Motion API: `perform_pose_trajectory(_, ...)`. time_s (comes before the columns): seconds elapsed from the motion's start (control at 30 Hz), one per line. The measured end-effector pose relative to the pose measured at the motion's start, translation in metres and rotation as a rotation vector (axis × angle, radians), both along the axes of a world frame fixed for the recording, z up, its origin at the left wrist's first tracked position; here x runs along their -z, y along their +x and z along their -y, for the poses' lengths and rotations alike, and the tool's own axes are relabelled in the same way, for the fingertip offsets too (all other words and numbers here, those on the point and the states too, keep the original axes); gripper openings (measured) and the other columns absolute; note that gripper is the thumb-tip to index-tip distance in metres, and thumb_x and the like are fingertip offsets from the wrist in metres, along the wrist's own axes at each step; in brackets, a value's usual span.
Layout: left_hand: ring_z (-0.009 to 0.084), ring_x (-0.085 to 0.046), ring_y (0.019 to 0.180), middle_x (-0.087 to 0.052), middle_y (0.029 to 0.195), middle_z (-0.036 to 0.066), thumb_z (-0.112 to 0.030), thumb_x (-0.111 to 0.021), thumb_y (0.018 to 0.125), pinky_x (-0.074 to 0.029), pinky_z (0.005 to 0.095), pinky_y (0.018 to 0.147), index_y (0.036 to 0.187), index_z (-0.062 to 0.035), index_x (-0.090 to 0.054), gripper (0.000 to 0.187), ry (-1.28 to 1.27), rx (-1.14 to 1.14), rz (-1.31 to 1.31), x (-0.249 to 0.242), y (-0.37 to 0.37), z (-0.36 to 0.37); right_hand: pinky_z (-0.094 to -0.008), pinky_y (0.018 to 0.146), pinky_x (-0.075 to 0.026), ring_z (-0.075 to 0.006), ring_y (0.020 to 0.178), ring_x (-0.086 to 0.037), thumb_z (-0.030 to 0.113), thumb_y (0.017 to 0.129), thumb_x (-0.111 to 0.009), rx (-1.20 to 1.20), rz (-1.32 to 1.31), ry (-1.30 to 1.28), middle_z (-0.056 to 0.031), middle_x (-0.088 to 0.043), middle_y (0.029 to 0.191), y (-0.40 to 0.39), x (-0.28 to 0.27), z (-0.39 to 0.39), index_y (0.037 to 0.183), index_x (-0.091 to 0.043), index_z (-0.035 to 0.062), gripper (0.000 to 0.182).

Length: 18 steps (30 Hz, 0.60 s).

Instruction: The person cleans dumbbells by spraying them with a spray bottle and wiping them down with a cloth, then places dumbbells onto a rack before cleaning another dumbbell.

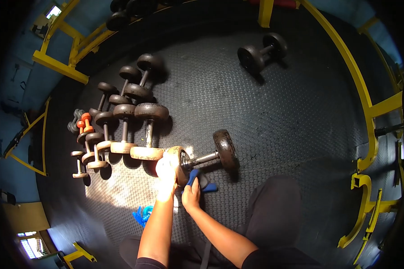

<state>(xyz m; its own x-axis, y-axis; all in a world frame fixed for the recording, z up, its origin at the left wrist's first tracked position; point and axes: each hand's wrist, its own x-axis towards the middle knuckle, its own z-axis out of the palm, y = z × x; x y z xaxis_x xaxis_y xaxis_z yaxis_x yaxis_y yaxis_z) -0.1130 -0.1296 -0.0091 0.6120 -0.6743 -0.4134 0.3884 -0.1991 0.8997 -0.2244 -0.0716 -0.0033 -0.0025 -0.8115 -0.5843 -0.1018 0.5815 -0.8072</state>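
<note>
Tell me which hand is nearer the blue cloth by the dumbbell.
Right. The right hand presses the blue cloth against the dumbbell, touching it. The left hand grips the dumbbell's near plate, just left of the cloth, apparently not on it.

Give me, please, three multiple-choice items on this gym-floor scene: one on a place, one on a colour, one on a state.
1. Where does the lone dumbbell lie?
A. upper right, apart from the row
B. inside the row
C. on the person's lap

2. What colour is the cloth in the right hand?
A. red
B. blue
C. white

3. How does the left hand meet the near dumbbell?
A. hovers far off
B. rests on its end plate
C. lifts it overhead

Key: 1 A, it sits alone on the mat; 2 B, blue shows against the plate; 3 B, the dumbbell lies on the floor under the hand.
</note>
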Motion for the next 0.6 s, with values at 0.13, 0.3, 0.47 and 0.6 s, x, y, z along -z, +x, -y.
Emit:
perform_pose_trajectory(0.13, 0.0086, -0.052, 0.068, -0.057, 0.075, -0.003, -0.028, -0.048, 0.103, -0.045, 0.0238, 0.061, 0.094, -0.0021, -0.063, 0.032, 0.182, 0.062, 0.590, -0.004, -0.004, 0.006, -0.0357, 0.099, -0.029, -0.0298, 0.117, -0.037, 0.009, 0.081, -0.045, -0.131, 0.407, 0.096, -0.0213, -0.045, 0.132, -0.016, 0.060, 0.031, 0.130, -0.046, -0.0078, 0.052)
perform_pose_trajectory(0.3, 0.0114, -0.056, 0.068, -0.061, 0.076, -0.001, -0.027, -0.051, 0.102, -0.047, 0.0276, 0.061, 0.099, 0.0028, -0.065, 0.033, 0.237, 0.148, 0.806, -0.021, -0.005, 0.018, -0.0291, 0.061, -0.045, -0.0132, 0.070, -0.057, 0.006, 0.082, -0.053, -0.685, 0.301, 0.372, -0.0065, -0.063, 0.076, -0.054, 0.035, 0.143, 0.076, -0.064, -0.0014, 0.015)
perform_pose_trajectory(0.47, 0.0064, -0.052, 0.059, -0.060, 0.064, 0.001, -0.011, -0.062, 0.095, -0.043, 0.0250, 0.055, 0.072, -0.0018, -0.065, 0.025, 0.005, -0.122, 0.517, -0.012, -0.005, 0.027, -0.0250, 0.078, -0.046, -0.0127, 0.087, -0.058, 0.007, 0.087, -0.051, -0.311, 0.392, 0.182, -0.0063, -0.066, 0.095, -0.023, 0.061, 0.089, 0.102, -0.064, 0.0012, 0.021)
perform_pose_trajectory(0.6, 0.0073, -0.052, 0.057, -0.060, 0.060, 0.001, -0.017, -0.063, 0.092, -0.043, 0.0264, 0.053, 0.069, -0.0014, -0.064, 0.028, 0.118, -0.205, 0.572, -0.024, -0.012, 0.033, -0.0357, 0.079, -0.055, -0.0199, 0.086, -0.065, 0.009, 0.087, -0.063, -0.004, 0.478, 0.566, -0.0078, -0.066, 0.091, -0.036, 0.010, 0.076, 0.097, -0.064, 0.0029, 0.012)
